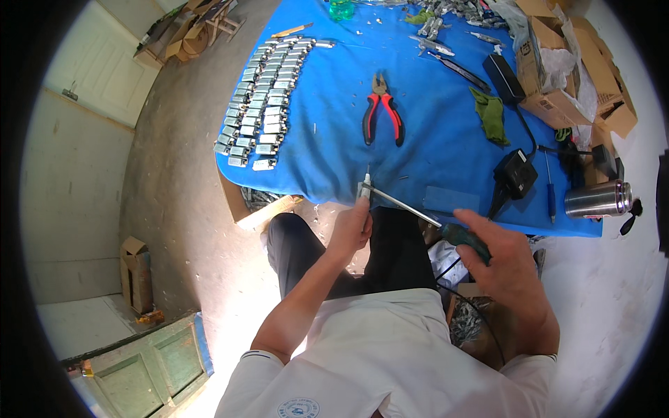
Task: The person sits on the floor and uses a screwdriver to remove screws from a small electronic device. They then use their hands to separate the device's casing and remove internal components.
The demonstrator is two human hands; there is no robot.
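At the near edge of the blue-covered table, my left hand [352, 228] is closed around a small grey metal part [364, 188] with a thin pale tip pointing away from me. My right hand [507, 259] grips a screwdriver [411, 209] by its dark green handle. Its long shaft slants left, and the tip meets the side of the metal part. Beyond my hands lie pliers [382, 111] with red and black handles, jaws pointing away. Silvery metal pieces [268, 104] lie in long rows on the left of the table.
A black power adapter [514, 174], a blue pen-like tool [551, 202] and a steel flask [596, 200] occupy the right side. Farther back are a green cloth [490, 115], a cardboard box [557, 90] and a heap of metal parts [453, 17]. An open box [268, 211] sits below the table's left edge.
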